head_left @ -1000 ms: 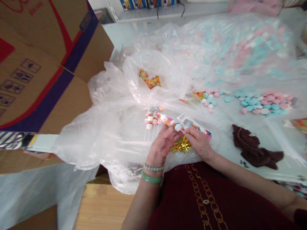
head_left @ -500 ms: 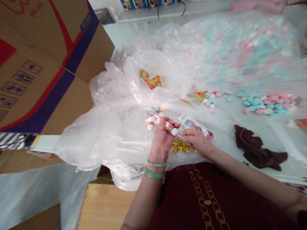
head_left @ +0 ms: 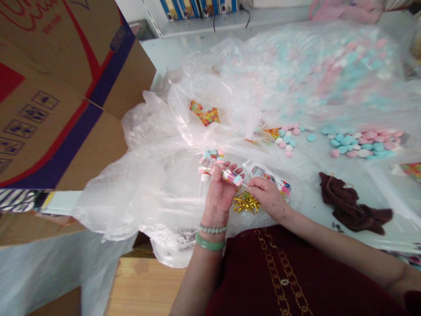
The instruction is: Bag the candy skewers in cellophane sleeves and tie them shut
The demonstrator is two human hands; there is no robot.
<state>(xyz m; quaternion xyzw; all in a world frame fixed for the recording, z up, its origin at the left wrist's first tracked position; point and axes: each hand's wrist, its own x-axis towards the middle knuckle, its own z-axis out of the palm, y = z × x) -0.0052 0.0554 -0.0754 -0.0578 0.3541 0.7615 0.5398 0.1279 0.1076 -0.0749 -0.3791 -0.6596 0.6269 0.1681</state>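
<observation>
Holding the wrapped candy (head_left: 232, 177) on the fingers of your left hand (head_left: 218, 195), you pinch its stick (head_left: 244, 185) with your right hand (head_left: 269, 197), near the gold ties (head_left: 247, 203). Fitting the wrapper seems in hand; it calls for gentle, steady fingers.

Shows a white wall (head_left: 131, 8) beyond the pale tabletop (head_left: 156, 49), even light, and light wood (head_left: 144, 285) at lower left.

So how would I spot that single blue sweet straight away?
Find the big clear plastic bag of pastel sweets at the upper right. Just below it, look between the small cluster and the larger heap. The blue sweet sits alone there, touching neither group, while its neighbours lie bunched together.
</observation>
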